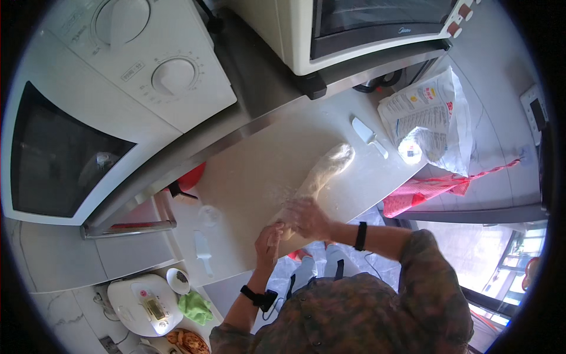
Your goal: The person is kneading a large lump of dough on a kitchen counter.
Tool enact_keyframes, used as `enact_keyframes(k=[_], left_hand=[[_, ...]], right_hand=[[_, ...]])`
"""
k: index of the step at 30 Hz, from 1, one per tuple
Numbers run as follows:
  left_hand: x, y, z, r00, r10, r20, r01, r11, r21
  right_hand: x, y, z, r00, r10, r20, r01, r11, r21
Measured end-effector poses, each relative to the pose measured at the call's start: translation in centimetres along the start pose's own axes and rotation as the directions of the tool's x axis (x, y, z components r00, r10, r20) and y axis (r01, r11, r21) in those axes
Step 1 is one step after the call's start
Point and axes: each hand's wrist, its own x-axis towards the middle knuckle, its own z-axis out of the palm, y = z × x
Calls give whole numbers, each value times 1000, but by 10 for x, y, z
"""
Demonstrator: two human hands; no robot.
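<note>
A long, floury roll of dough (329, 168) lies slantwise across the pale countertop (247, 190). Its thick far end points toward the flour bag side. My right hand (307, 219) wraps over the near part of the roll, with its fingers curled across the top. At the roll's near end, close to the counter's front edge, my left hand (268, 245) holds the dough from the side. The tip between my hands is partly hidden by the fingers. Loose flour is scattered on the counter around the roll.
A white knife (365, 131) lies right of the dough, before a printed plastic bag (424, 119). A white scraper (203, 253) lies on the left. A steel shelf (265, 119) with a microwave (119, 110) and a toaster oven (367, 31) overhangs the back. A rice cooker (143, 305) stands lower left.
</note>
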Motion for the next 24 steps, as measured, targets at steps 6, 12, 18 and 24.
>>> enact_keyframes(k=[6, 12, 18, 24], left_hand=[[0, -9, -24, 967, -117, -225, 91, 988, -121], [4, 4, -67, 928, -119, -353, 169, 979, 114], [46, 4, -127, 909, 225, -351, 156, 597, 787], [57, -39, -155, 928, 150, -342, 192, 594, 781]], right_hand=[[33, 9, 44, 932, 106, 346, -79, 993, -92], [151, 43, 54, 916, 243, 319, -110, 918, -381], [162, 53, 68, 952, 284, 110, -233, 912, -339], [87, -12, 17, 902, 133, 412, -61, 981, -184]])
